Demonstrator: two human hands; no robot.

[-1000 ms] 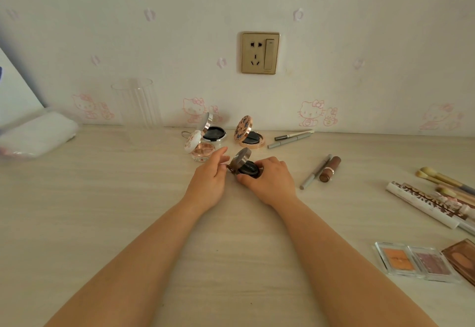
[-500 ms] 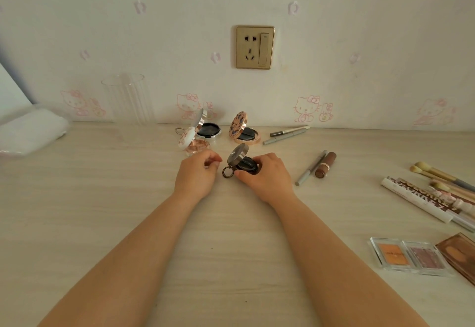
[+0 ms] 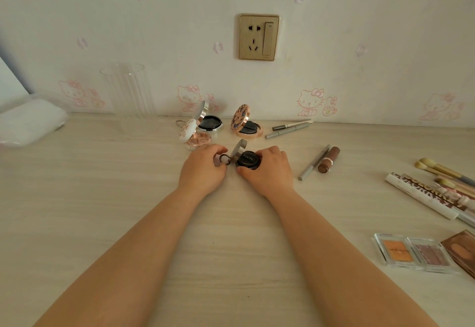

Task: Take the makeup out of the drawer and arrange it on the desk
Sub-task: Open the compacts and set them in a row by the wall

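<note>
Evidently late in the task, most of the makeup is already lying out on the tabletop (image 3: 128, 198). At frame centre, the right hand (image 3: 267, 170) is gripping the base of a black cushion compact (image 3: 247, 160), whose lid is standing open and tilted. The left hand (image 3: 203, 170) is pinching the small metal ring (image 3: 224, 159) beside the lid, fingers curled around it.

Just behind the hands, toward the wall, three more open compacts are sitting: a white floral compact (image 3: 191, 134), a silver compact (image 3: 209, 121) and a rose-gold compact (image 3: 248, 123). To their right, two slim pencils (image 3: 290, 127) are lying near the wall; nearer the hands are a third pencil (image 3: 314, 162) and a brown lipstick (image 3: 329, 159). Along the right edge of the frame are lying brushes (image 3: 442, 170), a long patterned box (image 3: 421, 198) and clear eyeshadow pans (image 3: 413, 254).

The drawer is out of view, so whether anything is remaining inside cannot be told. What appears left is settling this black compact among the others.
</note>
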